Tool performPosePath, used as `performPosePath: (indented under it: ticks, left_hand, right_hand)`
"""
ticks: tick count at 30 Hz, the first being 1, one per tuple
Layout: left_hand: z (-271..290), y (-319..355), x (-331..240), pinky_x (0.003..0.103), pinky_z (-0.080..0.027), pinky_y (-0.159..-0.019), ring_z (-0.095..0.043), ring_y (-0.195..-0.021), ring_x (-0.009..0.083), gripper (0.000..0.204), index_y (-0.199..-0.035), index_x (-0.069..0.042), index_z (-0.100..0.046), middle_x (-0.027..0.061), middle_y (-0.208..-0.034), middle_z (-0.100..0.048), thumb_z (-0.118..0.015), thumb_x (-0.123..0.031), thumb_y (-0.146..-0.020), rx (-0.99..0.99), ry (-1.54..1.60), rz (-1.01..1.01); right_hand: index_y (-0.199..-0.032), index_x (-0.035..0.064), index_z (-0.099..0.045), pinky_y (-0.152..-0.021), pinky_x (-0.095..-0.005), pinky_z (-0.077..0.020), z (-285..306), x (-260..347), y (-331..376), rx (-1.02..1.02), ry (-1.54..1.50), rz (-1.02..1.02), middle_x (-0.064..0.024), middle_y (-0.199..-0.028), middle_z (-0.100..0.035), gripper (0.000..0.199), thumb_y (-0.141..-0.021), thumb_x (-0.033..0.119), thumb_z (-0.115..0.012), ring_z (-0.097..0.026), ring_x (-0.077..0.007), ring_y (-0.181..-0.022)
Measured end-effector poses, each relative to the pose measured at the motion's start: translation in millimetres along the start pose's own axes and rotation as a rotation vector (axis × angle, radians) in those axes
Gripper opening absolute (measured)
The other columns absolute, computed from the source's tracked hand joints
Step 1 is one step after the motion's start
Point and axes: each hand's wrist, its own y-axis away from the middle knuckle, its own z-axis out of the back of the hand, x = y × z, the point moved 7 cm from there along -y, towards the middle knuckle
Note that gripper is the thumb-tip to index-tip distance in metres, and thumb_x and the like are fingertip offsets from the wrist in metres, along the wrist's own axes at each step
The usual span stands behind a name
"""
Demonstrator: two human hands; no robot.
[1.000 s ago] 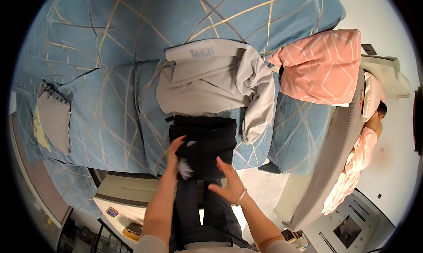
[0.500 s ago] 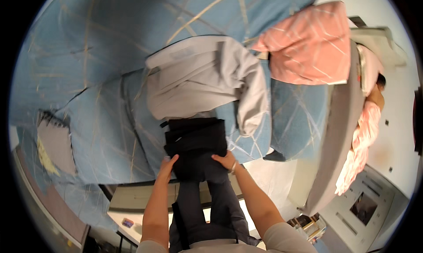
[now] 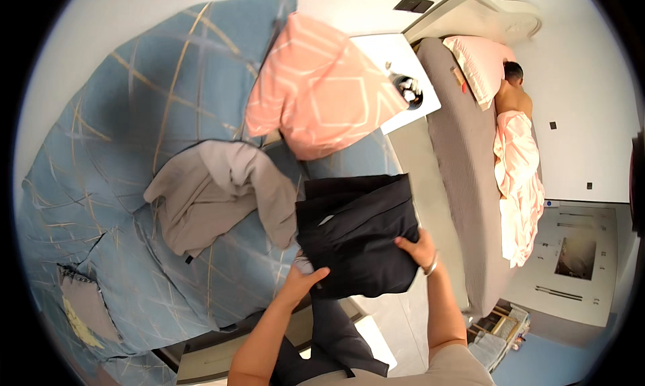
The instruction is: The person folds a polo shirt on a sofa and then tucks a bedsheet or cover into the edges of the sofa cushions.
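Both my hands hold a folded black garment point(image 3: 359, 235) in front of me, in stacked layers with loose folds along its top. My left hand point(image 3: 306, 275) grips its lower left side, thumb on top of the cloth. At its right side my right hand point(image 3: 420, 249), with a bracelet on the wrist, is closed on the edge, thumb also on top. The fingers under the cloth are hidden. Left of it, a rumpled grey sweatshirt point(image 3: 208, 198) lies on the blue-covered sofa point(image 3: 94, 184), one sleeve stretching toward the black garment.
A pink patterned cushion point(image 3: 322, 90) rests on the sofa beyond the garment. Behind it stands a white side table point(image 3: 383, 47) with a dark bowl point(image 3: 408, 92). To the right, a person point(image 3: 514, 97) lies on a grey bed point(image 3: 447, 157) under pink bedding point(image 3: 517, 178).
My view has turned to the right. Both hands have raised the black garment from the sofa edge and carried it rightward, away from the grey sweatshirt.
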Motion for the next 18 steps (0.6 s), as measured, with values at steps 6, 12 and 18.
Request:
performPosePath:
  ticks: [6, 12, 18]
  left_hand:
    - [-19.8, -139.1, 80.1, 0.033, -0.036, -0.098, -0.043, -0.119, 0.0235, 0.062, -0.133, -0.002, -0.036, 0.0149, -0.134, -0.041, -0.066, -0.026, -0.084, -0.438, -0.142, -0.127]
    - [25.5, -111.3, 112.7, 0.037, -0.038, -0.097, -0.044, -0.119, 0.0281, 0.063, -0.135, -0.002, -0.035, 0.0153, -0.136, -0.039, -0.066, -0.023, -0.084, -0.574, -0.319, 0.005]
    - [150.7, -43.0, 81.1, 0.038, -0.039, -0.096, -0.045, -0.118, 0.0290, 0.064, -0.132, -0.001, -0.037, 0.0162, -0.134, -0.041, -0.069, -0.022, -0.080, -0.963, -0.392, -0.121]
  right_hand:
    - [-0.139, 0.0091, -0.031, -0.106, -0.0469, -0.0256, 47.8, 48.3, -82.7, -0.436, 0.768, 0.543, -0.0214, -0.142, -0.029, 0.082, -0.070, 0.024, -0.073, -0.029, -0.0388, -0.130]
    - [-0.132, 0.0214, -0.044, -0.108, -0.0524, -0.0136, 3.2, -36.6, -141.1, -0.211, 1.057, 0.446, -0.0128, -0.150, -0.016, 0.067, -0.073, 0.040, -0.067, -0.014, -0.0340, -0.138]
    - [-0.132, 0.0151, -0.044, -0.106, -0.0543, -0.0157, 8.0, -1.1, -118.0, -0.228, 0.826, 0.507, -0.0168, -0.147, -0.023, 0.068, -0.070, 0.027, -0.071, -0.021, -0.0367, -0.135]
